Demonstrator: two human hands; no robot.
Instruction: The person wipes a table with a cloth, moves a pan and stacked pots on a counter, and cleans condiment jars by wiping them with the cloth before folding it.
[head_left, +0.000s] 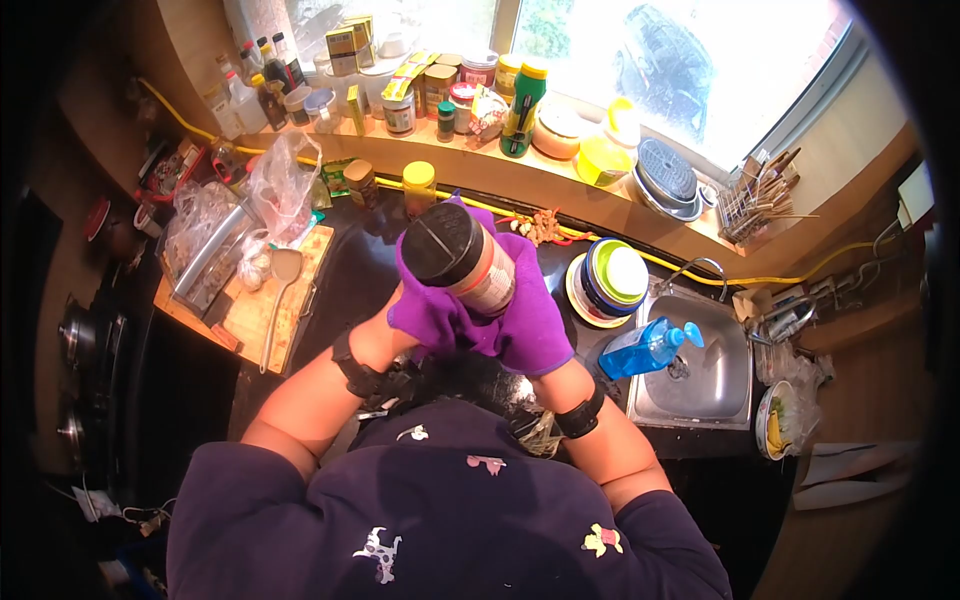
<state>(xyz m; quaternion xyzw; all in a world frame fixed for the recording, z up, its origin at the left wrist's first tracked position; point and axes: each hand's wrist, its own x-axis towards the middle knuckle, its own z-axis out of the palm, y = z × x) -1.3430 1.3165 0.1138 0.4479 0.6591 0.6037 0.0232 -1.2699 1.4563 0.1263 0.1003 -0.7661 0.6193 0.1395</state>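
Note:
A jar with a black lid (441, 245) and a pale label is held up, tilted, in front of my chest. A purple cloth (530, 310) is wrapped around its sides and lower part. My left hand (390, 330) grips cloth and jar from the left, its fingers hidden under the fabric. On the right, my right hand (548, 376) is almost wholly covered by the cloth, which it presses against the jar. The lid faces up, uncovered.
Left is a cutting board (250, 315) with a spatula (280, 290) and plastic bags. Stacked bowls (618, 272) and a blue soap bottle (640, 350) stand by the sink (730, 385). Jars and bottles, including a green bottle (522, 110), line the windowsill. A yellow-lidded jar (419, 185) stands behind the cloth.

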